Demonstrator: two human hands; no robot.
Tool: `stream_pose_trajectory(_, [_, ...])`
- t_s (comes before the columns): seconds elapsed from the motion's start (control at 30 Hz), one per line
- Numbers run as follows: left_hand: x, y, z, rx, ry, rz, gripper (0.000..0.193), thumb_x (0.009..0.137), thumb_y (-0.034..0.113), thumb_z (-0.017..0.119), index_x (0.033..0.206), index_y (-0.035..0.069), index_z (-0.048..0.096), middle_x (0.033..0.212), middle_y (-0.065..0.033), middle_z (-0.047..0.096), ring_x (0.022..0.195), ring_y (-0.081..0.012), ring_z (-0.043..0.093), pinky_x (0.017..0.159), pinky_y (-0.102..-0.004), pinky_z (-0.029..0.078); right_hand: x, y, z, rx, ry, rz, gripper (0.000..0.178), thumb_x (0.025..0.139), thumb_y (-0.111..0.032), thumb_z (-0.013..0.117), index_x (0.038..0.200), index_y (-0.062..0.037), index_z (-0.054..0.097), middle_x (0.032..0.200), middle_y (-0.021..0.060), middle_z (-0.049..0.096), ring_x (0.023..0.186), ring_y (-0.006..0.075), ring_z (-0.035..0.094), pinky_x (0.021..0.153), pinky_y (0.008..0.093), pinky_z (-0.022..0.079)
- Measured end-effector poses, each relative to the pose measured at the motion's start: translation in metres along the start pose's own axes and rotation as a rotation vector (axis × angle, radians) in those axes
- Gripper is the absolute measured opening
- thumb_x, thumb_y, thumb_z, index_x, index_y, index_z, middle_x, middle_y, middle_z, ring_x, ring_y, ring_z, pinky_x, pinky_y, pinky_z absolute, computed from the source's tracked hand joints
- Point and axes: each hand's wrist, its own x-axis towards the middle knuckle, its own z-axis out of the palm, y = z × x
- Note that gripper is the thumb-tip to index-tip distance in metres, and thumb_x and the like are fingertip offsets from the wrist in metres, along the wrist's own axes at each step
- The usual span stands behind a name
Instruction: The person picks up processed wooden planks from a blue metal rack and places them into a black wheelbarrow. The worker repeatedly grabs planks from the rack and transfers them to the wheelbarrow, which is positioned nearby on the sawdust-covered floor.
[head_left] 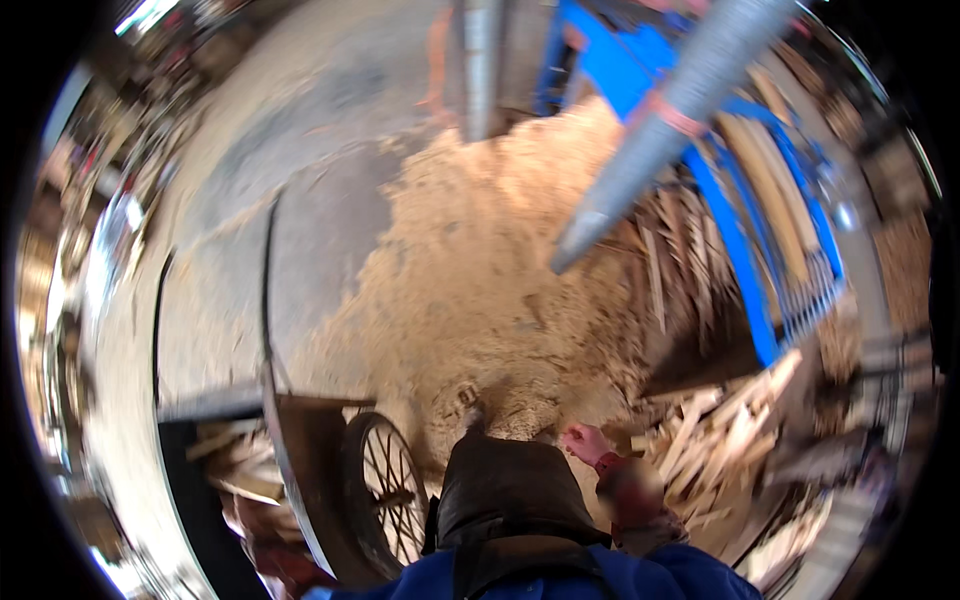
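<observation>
"Gripping anything with our right hand (588,440)?"
"We're seeing nothing in its curl; blur is hiding how tight it is."
"And our left hand?"
"We cannot tell; its sleeve (288,570) is lying by the cart (325,470), where wood pieces (248,486) are resting."
"Probably we're tending that load; next is calling for sure footing on sawdust (480,280)."

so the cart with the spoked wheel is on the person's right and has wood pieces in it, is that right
Not quite: the head view shows the cart with the spoked wheel on the person's left, not the right. It does have wood pieces in it.
</observation>
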Motion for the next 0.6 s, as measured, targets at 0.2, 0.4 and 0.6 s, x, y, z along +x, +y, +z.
stream_pose_trajectory(0.2, [0.001, 0.09, 0.182, -0.601, -0.241, 0.23, 0.026, 0.087, 0.012, 0.064, 0.108, 0.001, 0.055, 0.084, -0.001, 0.056, 0.075, -0.0133, 0.052, 0.065, -0.029, 0.045, -0.061, 0.041, 0.014, 0.143, 0.237, 0.108, 0.033, 0.08, -0.035, 0.071, 0.091, -0.0036, 0.068, 0.073, 0.0096, 0.067, 0.069, 0.0196, 0.066, 0.065, 0.0333, 0.051])
stream_pose_trajectory(0.4, [-0.164, 0.357, 0.24, -0.733, -0.944, 0.298, 0.039, 0.089, 0.008, 0.061, 0.123, -0.006, 0.051, 0.097, -0.014, 0.066, 0.078, -0.0207, 0.066, 0.064, -0.0286, 0.055, -0.128, 0.056, 0.029, 0.302, 0.423, 0.24, 0.028, 0.082, -0.031, 0.069, 0.093, -0.0045, 0.069, 0.07, 0.0065, 0.067, 0.064, 0.0142, 0.065, 0.062, 0.03, 0.052])
stream_pose_trajectory(0.6, [-0.37, 0.455, 0.263, -0.625, -1.545, 0.365, 0.022, 0.087, 0.01, 0.064, 0.107, 0.002, 0.061, 0.088, -0.0075, 0.067, 0.074, -0.0153, 0.064, 0.062, -0.029, 0.055, -0.157, 0.086, 0.01, 0.562, 0.505, 0.341, 0.027, 0.084, -0.028, 0.067, 0.093, -0.0026, 0.069, 0.068, 0.0059, 0.066, 0.062, 0.0125, 0.064, 0.058, 0.0286, 0.051])
